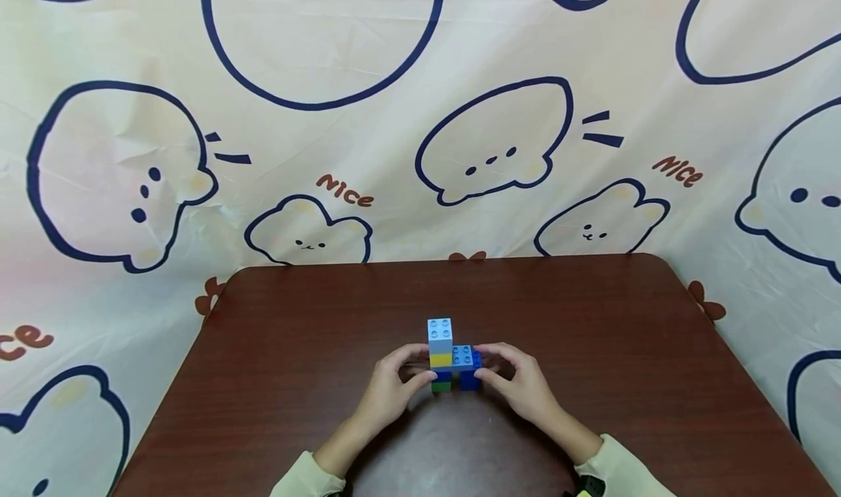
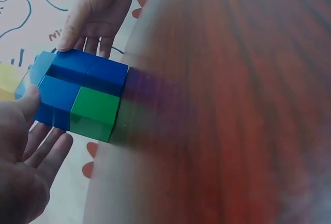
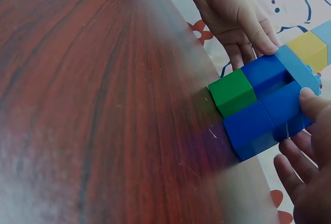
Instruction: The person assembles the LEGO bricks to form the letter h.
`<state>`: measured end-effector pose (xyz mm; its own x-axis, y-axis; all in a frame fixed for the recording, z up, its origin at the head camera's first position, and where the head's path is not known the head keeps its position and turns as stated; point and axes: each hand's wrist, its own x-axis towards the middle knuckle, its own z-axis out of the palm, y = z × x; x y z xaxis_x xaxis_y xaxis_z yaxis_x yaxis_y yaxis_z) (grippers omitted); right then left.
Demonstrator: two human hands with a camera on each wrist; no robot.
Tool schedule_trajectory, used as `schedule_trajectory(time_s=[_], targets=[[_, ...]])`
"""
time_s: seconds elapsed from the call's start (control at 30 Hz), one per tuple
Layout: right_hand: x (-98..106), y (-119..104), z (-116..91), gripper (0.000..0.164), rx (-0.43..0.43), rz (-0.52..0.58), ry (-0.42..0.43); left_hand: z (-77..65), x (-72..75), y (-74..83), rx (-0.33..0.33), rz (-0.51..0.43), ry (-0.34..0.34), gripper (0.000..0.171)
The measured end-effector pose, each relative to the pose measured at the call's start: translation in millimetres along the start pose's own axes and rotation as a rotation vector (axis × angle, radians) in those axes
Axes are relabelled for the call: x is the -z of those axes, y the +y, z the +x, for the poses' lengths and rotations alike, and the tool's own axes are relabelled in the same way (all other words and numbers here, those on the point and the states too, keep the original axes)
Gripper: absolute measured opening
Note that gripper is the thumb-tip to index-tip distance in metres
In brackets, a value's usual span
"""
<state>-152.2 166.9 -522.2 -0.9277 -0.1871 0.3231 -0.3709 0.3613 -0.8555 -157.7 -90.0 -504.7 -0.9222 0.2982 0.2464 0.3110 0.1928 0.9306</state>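
A small structure of toy building blocks stands on the table, between both hands. Its left column has a green block [image 2: 93,113] at the bottom and a dark blue block [image 3: 266,74] above. The right column is dark blue blocks [image 1: 469,382]. A light blue block [image 1: 463,356] bridges the two columns, with a yellow block [image 1: 441,360] and another light blue block [image 1: 439,336] stacked on its left end. My left hand [image 1: 386,389] pinches the left side, thumb in front, fingers behind. From the right, my right hand [image 1: 528,387] pinches the dark blue column likewise.
The dark brown wooden table [image 1: 315,314] extends around the blocks, with rounded far corners. A pale cloth [image 1: 368,139] with cartoon outlines hangs behind and at both sides of it. Light sleeves [image 1: 624,468] cover the forearms.
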Motion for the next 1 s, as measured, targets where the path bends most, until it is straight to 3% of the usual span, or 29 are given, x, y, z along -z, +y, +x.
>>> schedule_trajectory(time_s=[0.4,0.7,1.0], targets=[[-2,-2,6,0.033,-0.055,-0.013,0.039,10.8,-7.3,-3.7,0.014,0.064,0.050,0.039],[-2,-1,9,0.040,-0.066,-0.019,0.059,20.0,-12.4,-3.2,0.017,0.015,0.108,0.031],[-2,4,10,0.034,-0.093,-0.033,0.117,22.5,-16.5,-11.1,0.024,0.036,0.030,0.040]])
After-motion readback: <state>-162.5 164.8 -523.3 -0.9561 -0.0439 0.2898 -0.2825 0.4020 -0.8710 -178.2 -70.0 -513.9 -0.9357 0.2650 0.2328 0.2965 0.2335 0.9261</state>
